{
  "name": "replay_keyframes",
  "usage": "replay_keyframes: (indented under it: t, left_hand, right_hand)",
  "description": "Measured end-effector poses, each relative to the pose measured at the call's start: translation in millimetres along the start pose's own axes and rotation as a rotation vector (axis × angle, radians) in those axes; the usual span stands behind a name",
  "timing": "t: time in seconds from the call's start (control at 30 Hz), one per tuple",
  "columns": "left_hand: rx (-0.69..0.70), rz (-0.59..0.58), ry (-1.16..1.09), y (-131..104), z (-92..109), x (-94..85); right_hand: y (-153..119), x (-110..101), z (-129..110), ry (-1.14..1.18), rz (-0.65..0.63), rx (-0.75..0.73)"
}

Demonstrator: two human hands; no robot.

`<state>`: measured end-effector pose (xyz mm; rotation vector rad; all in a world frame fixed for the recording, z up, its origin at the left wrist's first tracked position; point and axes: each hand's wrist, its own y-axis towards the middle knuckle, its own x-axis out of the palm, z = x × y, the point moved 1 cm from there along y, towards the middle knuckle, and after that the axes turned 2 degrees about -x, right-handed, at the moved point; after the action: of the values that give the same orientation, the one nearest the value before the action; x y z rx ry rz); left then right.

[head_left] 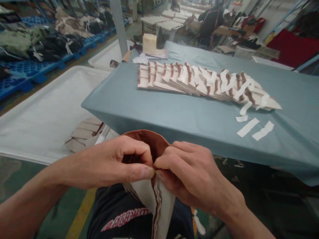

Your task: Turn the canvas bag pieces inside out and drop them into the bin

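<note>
Just in front of my body, both hands pinch the top of a cream fabric piece (163, 207) with a brown seam running down it and a brown band at its upper edge. My left hand (122, 162) grips it from the left, thumb and forefinger pressed together. From the other side, my right hand (189, 169) pinches the same spot, its fingertips touching those of the left. The brown band (147, 134) curves up behind the fingers. What exactly lies between the fingertips is hidden.
A table with a blue-grey cloth (119, 96) stands ahead, bearing a row of overlapping cream and brown fabric pieces (179, 78) and loose white strips (248, 127). At left, a white bin (50, 109) contains a striped cream piece (86, 132). Blue pallets (42, 66) with piled cloth lie beyond.
</note>
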<state>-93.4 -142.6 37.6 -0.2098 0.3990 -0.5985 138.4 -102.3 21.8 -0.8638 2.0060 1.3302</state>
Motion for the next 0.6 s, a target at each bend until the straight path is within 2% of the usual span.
replay_keyframes:
  t: [0.1,0.17,0.3,0.33,0.4,0.5,0.6]
  left_hand:
    - [0.01,0.005,0.003,2.3,-1.2,5.3]
    - [0.042,0.061,0.089,0.7,-2.3,14.7]
    - [0.261,0.378,0.438,-7.5,-4.1,35.6]
    - [0.32,0.431,0.472,-9.6,-6.0,39.7]
    - [0.384,0.45,0.43,-13.2,-12.9,45.0]
    - [0.311,0.464,0.321,-19.2,-27.6,46.9]
    - [0.245,0.482,0.226,-27.3,-40.8,44.5]
  right_hand:
    - [-3.2,1.4,-4.9,-0.071,0.004,-0.016]
    - [-3.5,2.6,-7.8,-0.066,-0.012,-0.02]
    - [-1.2,6.2,4.0,0.056,-0.017,0.016]
    - [-1.3,7.5,11.6,0.124,-0.011,0.033]
    - [-3.5,10.6,29.9,0.255,-0.006,0.078]
    - [-11.3,15.0,54.0,0.356,0.001,0.196]
    - [-18.5,16.9,61.9,0.414,-0.018,0.281]
